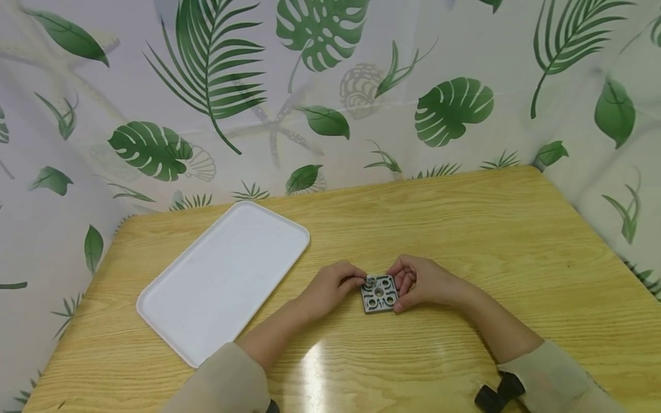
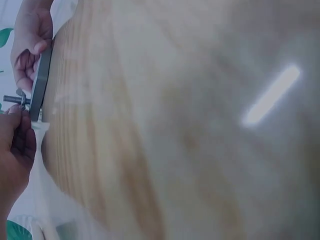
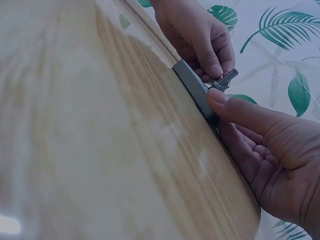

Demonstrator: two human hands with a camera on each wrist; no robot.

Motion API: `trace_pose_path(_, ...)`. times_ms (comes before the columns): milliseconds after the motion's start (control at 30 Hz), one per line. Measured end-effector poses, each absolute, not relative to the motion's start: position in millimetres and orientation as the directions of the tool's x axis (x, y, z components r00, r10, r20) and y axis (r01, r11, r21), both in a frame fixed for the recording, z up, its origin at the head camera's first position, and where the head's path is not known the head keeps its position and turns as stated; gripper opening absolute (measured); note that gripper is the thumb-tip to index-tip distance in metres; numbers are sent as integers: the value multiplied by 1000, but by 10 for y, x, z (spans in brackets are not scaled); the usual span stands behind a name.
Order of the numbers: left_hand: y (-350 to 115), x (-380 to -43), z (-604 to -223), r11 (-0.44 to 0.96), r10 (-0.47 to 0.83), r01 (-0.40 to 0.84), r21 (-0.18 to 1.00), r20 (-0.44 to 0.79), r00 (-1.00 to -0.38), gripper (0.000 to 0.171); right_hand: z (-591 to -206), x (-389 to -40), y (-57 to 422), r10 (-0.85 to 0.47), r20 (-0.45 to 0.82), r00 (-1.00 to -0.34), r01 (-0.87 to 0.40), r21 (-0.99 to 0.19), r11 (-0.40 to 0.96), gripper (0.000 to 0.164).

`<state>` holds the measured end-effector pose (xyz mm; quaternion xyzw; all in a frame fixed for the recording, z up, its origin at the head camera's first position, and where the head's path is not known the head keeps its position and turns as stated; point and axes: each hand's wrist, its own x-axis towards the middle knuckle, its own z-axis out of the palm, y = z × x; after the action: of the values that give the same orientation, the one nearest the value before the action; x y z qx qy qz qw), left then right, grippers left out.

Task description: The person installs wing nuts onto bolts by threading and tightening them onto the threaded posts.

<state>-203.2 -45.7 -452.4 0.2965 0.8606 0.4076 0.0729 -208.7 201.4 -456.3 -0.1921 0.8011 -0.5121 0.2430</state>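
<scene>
A square grey metal plate (image 1: 381, 303) with several round holes and curved slots is between the hands, low over the wooden table. My right hand (image 1: 427, 281) holds its right side, the thumb at the near right corner. At the far left corner a threaded bolt (image 2: 10, 99) stands up from the plate with a small wing nut (image 2: 21, 93) on it. My left hand (image 1: 326, 291) pinches the wing nut between thumb and fingertips, which partly hide it. Seen edge-on in the right wrist view, the plate (image 3: 192, 85) shows its thickness, the bolt (image 3: 232, 75) jutting from its upper face.
A white rectangular tray (image 1: 222, 281) lies slantwise on the table (image 1: 465, 229), left of the hands. Leaf-patterned cloth (image 1: 372, 126) hangs behind the table and along its sides. A black strap piece (image 1: 493, 396) shows at the right sleeve.
</scene>
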Motion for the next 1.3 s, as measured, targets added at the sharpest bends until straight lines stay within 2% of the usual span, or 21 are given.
trace_pose_path(233,-471,-2183,-4513,451,661,541,710,142,-737,20,-4543,-2089,2014,-553,-198,-809,-51,-914,402,64)
trace_pose_path(567,-433,-2260,-4540,436,697,509,742,79,-713,22,-4574,-2091,2004,-564,-187,-804,-64,-917,395,64)
trace_pose_path(1033,-417,-2272,-4557,430,672,442,787,48,-739,22,-4557,-2094,2018,-565,-189,-803,-58,-919,389,63)
trace_pose_path(1300,-475,-2144,-4477,532,578,343,774,-35,-816,24,-4567,-2089,2005,-564,-184,-805,-59,-921,384,64)
